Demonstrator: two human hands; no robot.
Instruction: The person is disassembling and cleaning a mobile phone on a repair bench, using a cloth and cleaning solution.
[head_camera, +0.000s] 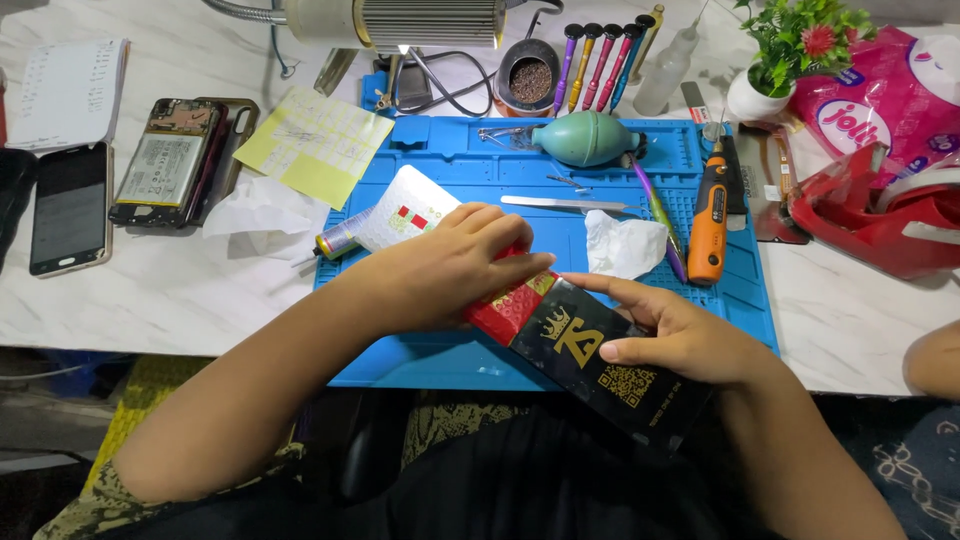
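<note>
While the black and red flat package (575, 350) juts out over the near edge of the blue work mat (470, 160), both hands hold it tilted, which keeps it off the tabletop (200, 290) and its printed black face turned up toward the camera. The left hand (455, 262) lies curled over the red end, fingers pressed together on top of it; the right hand (680, 335) supports the black end from the side, its fingers spread flat along the upper edge and the thumb laid across the face.

Just behind the left hand a white card with a small glue tube (340, 238) rests on the mat's edge. A crumpled tissue (622, 245) lies near the right hand, with tweezers (565, 203), an orange powered driver (708, 215) and a green rubber air blower (585, 138) farther back, within easy reach.

As for containers, a dark round cup (529, 72) behind the mat holds brownish granules or wire wool, I cannot tell which. A rack beside it carries a row of coloured screwdrivers (598, 60) standing upright. A white pot (752, 97) holds a small green plant with a red flower. At left, an opened phone (165, 160) lies with its battery showing.
</note>
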